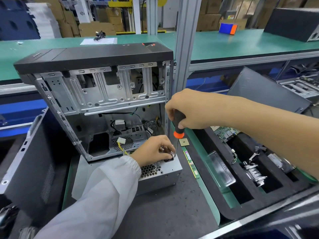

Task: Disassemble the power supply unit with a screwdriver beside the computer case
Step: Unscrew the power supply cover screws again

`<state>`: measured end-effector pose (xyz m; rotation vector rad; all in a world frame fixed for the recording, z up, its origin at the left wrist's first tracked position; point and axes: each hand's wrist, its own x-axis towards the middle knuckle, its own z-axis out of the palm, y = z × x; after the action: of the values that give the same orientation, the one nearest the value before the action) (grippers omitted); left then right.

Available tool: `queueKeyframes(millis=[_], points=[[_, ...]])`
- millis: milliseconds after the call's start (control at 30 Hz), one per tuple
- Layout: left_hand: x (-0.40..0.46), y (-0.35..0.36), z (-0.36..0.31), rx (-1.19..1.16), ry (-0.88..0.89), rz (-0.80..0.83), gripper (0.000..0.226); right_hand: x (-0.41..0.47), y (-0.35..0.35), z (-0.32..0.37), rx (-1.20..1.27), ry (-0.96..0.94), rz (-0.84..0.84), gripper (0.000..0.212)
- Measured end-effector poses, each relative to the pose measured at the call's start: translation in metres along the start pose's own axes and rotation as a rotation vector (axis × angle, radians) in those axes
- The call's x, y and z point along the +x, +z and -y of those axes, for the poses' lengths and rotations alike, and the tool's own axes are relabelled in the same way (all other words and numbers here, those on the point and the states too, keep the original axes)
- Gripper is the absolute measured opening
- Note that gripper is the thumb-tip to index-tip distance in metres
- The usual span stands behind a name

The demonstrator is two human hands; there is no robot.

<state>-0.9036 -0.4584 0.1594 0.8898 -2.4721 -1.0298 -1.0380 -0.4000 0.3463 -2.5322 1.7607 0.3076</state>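
The sleeved left hand (pixel 155 150) pinches a black fitting on the power supply unit (pixel 160 171), a stiff, likely heavy metal box best steadied by its casing, lying on the bench before the computer case (pixel 96 94), while the right hand (pixel 188 109) grips the screwdriver (pixel 177 128).

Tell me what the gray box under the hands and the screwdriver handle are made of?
The power supply unit looks like bare sheet metal: dull silver-gray, flat folded sides, and honeycomb vent holes punched through it. The screwdriver handle looks like black plastic or rubber with an orange collar; its matte surface leaves that open. Its thin shiny shaft looks like steel. The right hand grips the handle, and the left hand steadies the box.
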Motion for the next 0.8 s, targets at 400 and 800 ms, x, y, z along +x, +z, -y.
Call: queueKeyframes(millis=[400,800], points=[[0.005,0.013,-0.006,0.048,-0.022,-0.057,0.006,-0.01,-0.009,-0.003,0.028,0.062,0.014,0.016],[0.007,0.015,-0.01,0.162,-0.036,-0.057,0.005,-0.01,-0.005,-0.01,0.051,0.074,-0.013,0.015]])
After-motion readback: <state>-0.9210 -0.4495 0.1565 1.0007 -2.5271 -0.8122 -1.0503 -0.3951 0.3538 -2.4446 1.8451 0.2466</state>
